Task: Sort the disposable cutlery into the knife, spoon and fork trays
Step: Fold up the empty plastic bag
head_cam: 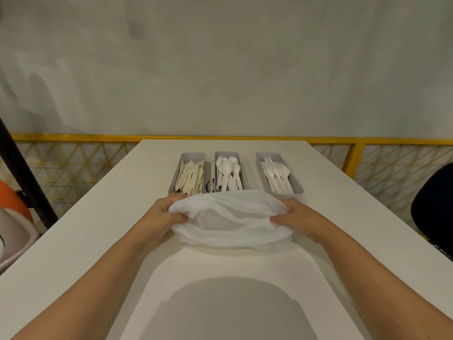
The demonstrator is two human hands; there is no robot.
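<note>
Three grey trays stand side by side at the middle of the white table (98,229). The left tray (193,156) holds several beige knives (191,179). White spoons (229,173) fill the middle tray (226,154), and the right tray (268,155) holds white forks (277,176). In front of the trays lies a bunched white cloth (230,220). My left hand (166,214) grips its left end and my right hand (294,217) grips its right end. What lies under the cloth is hidden.
A small dark object (210,186) sits between the left and middle trays. A yellow mesh fence (73,165) runs behind the table. A dark chair back (434,204) is at the right, a black pole (24,173) and an orange object (12,200) at the left.
</note>
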